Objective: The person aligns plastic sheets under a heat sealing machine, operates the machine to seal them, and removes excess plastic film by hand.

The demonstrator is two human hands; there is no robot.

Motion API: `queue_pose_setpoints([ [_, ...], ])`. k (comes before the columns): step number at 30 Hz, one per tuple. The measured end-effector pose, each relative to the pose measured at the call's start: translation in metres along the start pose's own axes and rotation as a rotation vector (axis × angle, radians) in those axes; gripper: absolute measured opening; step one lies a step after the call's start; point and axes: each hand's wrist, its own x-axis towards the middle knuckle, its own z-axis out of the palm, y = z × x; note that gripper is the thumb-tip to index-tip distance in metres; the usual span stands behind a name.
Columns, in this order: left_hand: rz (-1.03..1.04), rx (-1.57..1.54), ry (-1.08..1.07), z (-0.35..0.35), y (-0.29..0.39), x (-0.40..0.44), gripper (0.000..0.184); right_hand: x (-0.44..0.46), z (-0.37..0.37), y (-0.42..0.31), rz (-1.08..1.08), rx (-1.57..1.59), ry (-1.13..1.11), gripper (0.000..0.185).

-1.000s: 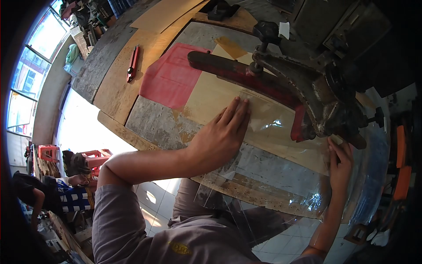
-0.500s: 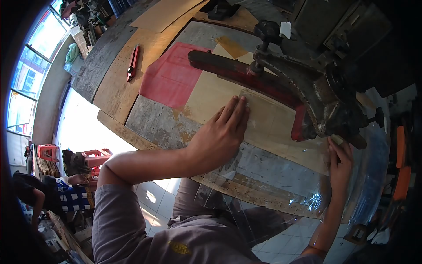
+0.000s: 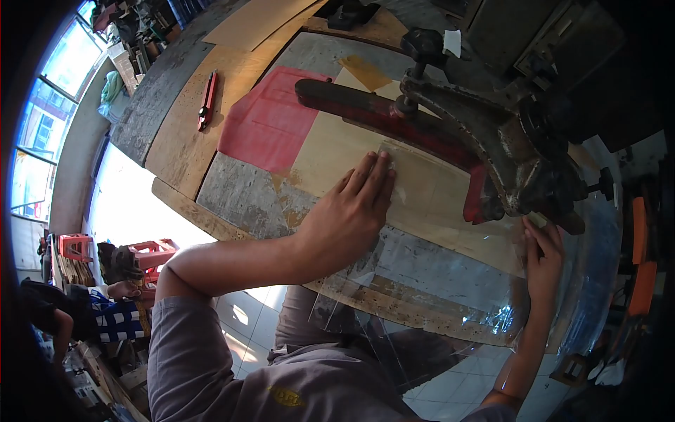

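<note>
My left hand [image 3: 355, 204] lies flat, fingers stretched out, on a clear plastic sheet [image 3: 485, 309] spread over cream paper [image 3: 429, 193]. Its fingertips are just short of the long dark-and-red bar [image 3: 380, 116] of a cast-metal press [image 3: 478, 119]. At the right, my right hand [image 3: 543, 257] has its fingers bent together at the plastic sheet, close under the end of the press; a small yellowish bit shows by its fingertips. The clear sheet hangs over the table's front edge. Under the far end of the bar lies red sheet material [image 3: 271, 119].
A red utility knife [image 3: 207, 102] lies on the wooden board [image 3: 179, 137] at the left. Brown card [image 3: 256, 24] is at the back. Red plastic stools [image 3: 151, 253] and another person's arm [image 3: 63, 330] are at the lower left. Orange-handled tools [image 3: 640, 288] hang at right.
The view has shifted slightly, so the table and press sit a little further left. Both hands stay in nearly the same places on the sheet.
</note>
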Motion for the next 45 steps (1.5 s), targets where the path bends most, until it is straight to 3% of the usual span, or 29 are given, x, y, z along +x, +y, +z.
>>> queue_pose_setpoints([
  [9, -0.010, -0.024, -0.009, -0.0021, 0.0003, 0.0005, 0.047, 0.0004, -0.0009, -0.0024, 0.041, 0.074, -0.009, 0.025],
  [16, 0.011, -0.021, -0.052, -0.0056, -0.0022, 0.0018, 0.049, 0.0021, 0.0021, -0.0078, -0.105, 0.011, 0.109, 0.029],
  [25, -0.040, -0.040, -0.008, 0.0026, 0.0011, 0.0027, 0.049, -0.0018, 0.0033, -0.0065, 0.004, 0.053, 0.075, 0.031],
  [31, -0.046, -0.043, -0.012, 0.0000, 0.0014, 0.0030, 0.049, -0.0012, 0.0020, -0.0011, -0.133, -0.049, 0.123, 0.040],
  [45, -0.021, -0.022, 0.086, -0.0036, 0.0006, 0.0039, 0.041, -0.0045, 0.0014, -0.0054, -0.085, -0.060, 0.112, 0.030],
])
